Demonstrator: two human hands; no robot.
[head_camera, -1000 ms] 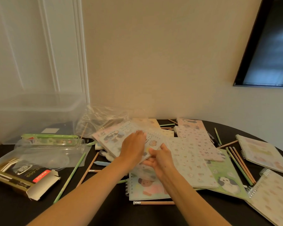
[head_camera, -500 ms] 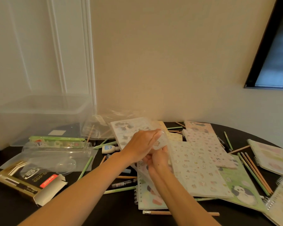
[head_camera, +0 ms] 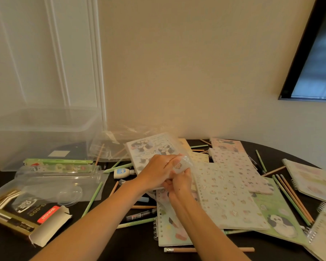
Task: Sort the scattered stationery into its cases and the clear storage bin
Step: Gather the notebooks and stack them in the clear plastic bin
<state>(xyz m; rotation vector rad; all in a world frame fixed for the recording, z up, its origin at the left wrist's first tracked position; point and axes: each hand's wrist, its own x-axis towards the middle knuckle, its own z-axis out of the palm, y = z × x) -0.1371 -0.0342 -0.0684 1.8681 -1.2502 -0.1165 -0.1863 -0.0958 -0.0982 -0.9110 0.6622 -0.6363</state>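
Both hands meet over the middle of the dark table (head_camera: 120,243). My left hand (head_camera: 155,172) grips the near edge of a plastic-wrapped sticker pack (head_camera: 151,147) printed with panda pictures, tilted up off the pile. My right hand (head_camera: 179,183) pinches the same pack's clear wrapper from below. A large clear storage bin (head_camera: 43,129) stands at the far left. In front of it lie a clear pencil case (head_camera: 58,169) and a green case (head_camera: 56,161). Notebooks and sticker sheets (head_camera: 226,194) spread to the right.
Several green and wooden pencils (head_camera: 292,196) lie scattered around. A correction tape (head_camera: 121,172) and a black pen (head_camera: 141,215) sit near my left arm. An open cardboard box (head_camera: 24,221) lies front left. Crumpled clear bags (head_camera: 113,146) sit by the wall. Spiral notebooks (head_camera: 312,179) lie at right.
The sticker pack has been lifted and tilted up from the pile. Both hands moved closer together on its near edge, and the correction tape beneath came into sight.
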